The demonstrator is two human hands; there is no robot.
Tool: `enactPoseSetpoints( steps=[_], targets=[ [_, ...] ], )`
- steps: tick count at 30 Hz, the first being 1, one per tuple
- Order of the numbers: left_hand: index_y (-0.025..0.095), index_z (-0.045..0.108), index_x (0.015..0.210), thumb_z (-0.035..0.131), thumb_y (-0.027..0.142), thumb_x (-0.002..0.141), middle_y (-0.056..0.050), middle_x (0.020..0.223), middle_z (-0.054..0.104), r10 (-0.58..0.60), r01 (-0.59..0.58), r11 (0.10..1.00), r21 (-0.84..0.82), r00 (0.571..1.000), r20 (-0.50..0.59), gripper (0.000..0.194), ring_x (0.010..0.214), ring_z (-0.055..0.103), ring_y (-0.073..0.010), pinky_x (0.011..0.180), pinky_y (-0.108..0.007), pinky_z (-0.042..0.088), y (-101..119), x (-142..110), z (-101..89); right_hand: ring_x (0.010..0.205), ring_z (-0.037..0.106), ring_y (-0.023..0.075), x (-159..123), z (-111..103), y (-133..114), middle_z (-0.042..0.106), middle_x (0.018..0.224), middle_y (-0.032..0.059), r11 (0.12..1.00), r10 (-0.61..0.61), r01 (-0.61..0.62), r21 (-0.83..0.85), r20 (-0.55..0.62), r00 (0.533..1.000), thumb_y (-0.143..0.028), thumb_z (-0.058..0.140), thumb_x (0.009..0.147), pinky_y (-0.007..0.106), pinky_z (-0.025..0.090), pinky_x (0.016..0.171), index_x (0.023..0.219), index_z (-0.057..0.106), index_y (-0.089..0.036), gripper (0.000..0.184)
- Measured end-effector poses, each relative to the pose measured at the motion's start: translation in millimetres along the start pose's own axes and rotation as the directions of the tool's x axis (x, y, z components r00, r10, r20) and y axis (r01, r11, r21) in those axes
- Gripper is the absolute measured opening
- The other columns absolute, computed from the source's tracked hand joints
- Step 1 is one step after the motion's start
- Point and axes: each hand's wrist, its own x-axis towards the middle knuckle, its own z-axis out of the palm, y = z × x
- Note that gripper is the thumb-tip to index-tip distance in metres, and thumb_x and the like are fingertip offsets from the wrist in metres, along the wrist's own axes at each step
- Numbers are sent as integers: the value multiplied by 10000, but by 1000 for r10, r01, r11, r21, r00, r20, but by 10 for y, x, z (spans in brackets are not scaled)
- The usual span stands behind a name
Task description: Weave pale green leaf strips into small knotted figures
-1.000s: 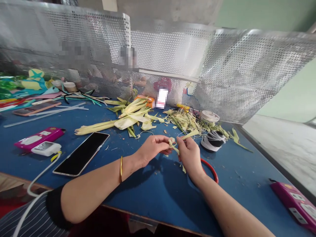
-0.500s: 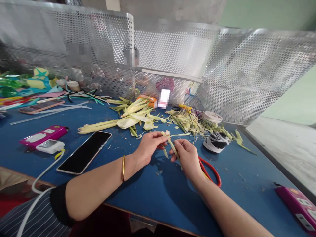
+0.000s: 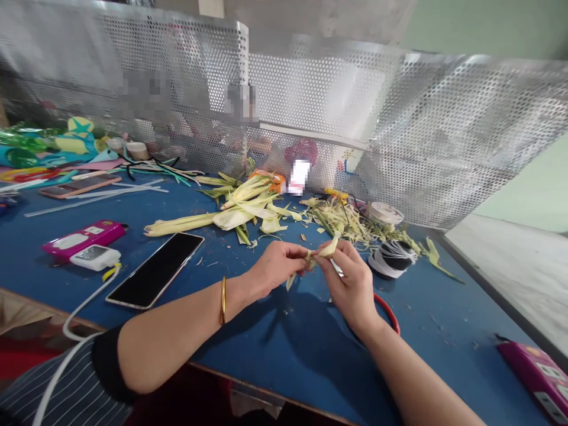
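Observation:
My left hand (image 3: 284,264) is pinched on a small pale piece of corn husk, with a tip hanging below its fingers. Close beside it, my right hand (image 3: 350,278) grips a folded husk strip (image 3: 329,248) between thumb and fingers. The fingertips of both hands nearly meet, and the husk runs between them, partly hidden. Beyond the hands lie whole corn husks (image 3: 239,216) and a heap of husk scraps (image 3: 337,219). A red looped handle (image 3: 389,313) shows from behind my right wrist. To the right of that hand stands a black spool with white cord (image 3: 392,259).
On the left lie a black-screened phone (image 3: 157,269), a magenta power strip (image 3: 84,239) with a white charger (image 3: 95,257), and its cable. Another magenta power strip (image 3: 535,373) sits at the right. A perforated metal screen (image 3: 310,89) closes off the table's back.
My right hand drew the strip back and down, then brought it up against the left fingers, where the husk now bends upward. My left hand stays pinched. The view has shifted slightly.

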Motion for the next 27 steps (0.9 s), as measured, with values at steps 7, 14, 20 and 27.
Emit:
enactPoseSetpoints(
  steps=[7, 14, 20, 27],
  targets=[
    [184, 758, 696, 618, 144, 661, -18, 687, 683, 32, -38, 998, 40, 990, 134, 149, 670, 580, -140, 708, -263, 457, 86, -72, 27, 611, 484, 153, 27, 14, 36, 540, 656, -16, 958, 274, -266, -106, 75, 959, -300, 485, 927, 264, 339, 584, 740, 496, -231, 200],
    [183, 743, 647, 643, 185, 665, -15, 647, 666, -7, 2, 999, 45, 995, 102, 102, 648, 555, -136, 670, -253, 431, 95, -95, 37, 542, 412, 140, 28, 14, 14, 474, 575, -45, 933, 349, -342, -109, 51, 936, -317, 507, 885, 253, 270, 534, 700, 412, -244, 221],
    [155, 742, 703, 705, 285, 726, -7, 636, 649, 69, -76, 978, 194, 997, 42, 138, 615, 527, -123, 608, -242, 388, -55, -46, 31, 532, 385, 124, 29, 78, 45, 443, 553, -55, 875, 475, -479, 67, 66, 878, -374, 529, 866, 247, 286, 526, 660, 474, -226, 260],
    [151, 714, 902, 719, 222, 755, -16, 671, 695, 34, -33, 999, 16, 996, -87, 163, 588, 594, -114, 620, -234, 483, -30, -18, 35, 460, 420, 121, 55, 99, 70, 520, 517, -59, 757, 563, -592, 278, 183, 806, -504, 589, 846, 239, 305, 453, 833, 567, -215, 290]
  ],
)
